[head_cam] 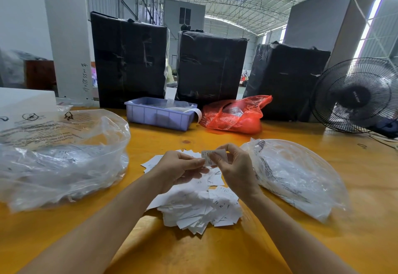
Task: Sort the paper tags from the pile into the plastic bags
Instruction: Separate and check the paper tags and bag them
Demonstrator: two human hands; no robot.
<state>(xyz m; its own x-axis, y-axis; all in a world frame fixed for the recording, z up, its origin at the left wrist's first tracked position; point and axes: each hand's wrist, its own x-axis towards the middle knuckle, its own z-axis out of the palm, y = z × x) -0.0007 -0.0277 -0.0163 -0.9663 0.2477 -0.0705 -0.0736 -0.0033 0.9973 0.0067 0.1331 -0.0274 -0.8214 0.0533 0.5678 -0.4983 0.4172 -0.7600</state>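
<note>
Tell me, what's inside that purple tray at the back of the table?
The purple tray holds pale, whitish material, and a white paper strip curls over its right rim. Its front wall hides everything lower down, so what the contents are cannot be told.

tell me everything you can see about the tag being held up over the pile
The paper tag is a small white slip with dark print too fine to read, slightly curled. It is held upright above the pile of tags, clear of the table. The left hand pinches its left edge, and the right hand pinches its right and top edge.
</note>
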